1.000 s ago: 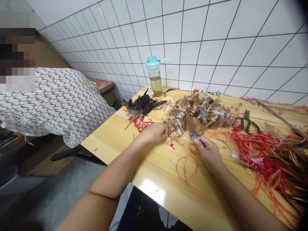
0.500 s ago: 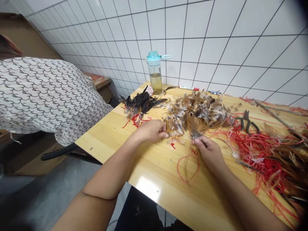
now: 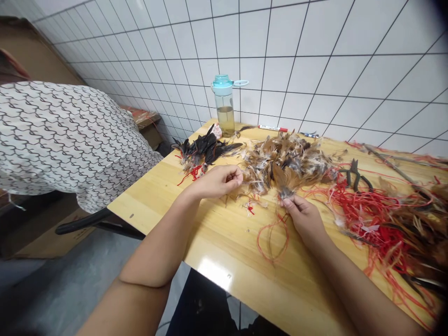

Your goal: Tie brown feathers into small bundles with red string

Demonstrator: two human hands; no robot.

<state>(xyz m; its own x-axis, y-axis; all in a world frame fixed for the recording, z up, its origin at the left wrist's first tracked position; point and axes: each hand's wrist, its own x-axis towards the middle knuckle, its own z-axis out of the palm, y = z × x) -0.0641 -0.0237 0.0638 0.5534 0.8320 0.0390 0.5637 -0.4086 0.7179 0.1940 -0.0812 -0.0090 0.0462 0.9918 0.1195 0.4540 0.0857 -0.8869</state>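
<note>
Head view, from where I stand: right hand [image 3: 304,213] pinches 1 feather bunch [image 3: 285,179] by its base, over the table [image 3: 224,228], just in front of the feather pile [image 3: 297,154]. Left hand [image 3: 220,181] is curled beside the pile's near left edge; can't tell if it grips anything. Risk, I'd say: a loose pinch could let feathers slip; red string [image 3: 279,219] looped below the right hand could snag or tangle. Bunch looks fanned, brown on top, greyish and fluffy lower down.
</note>
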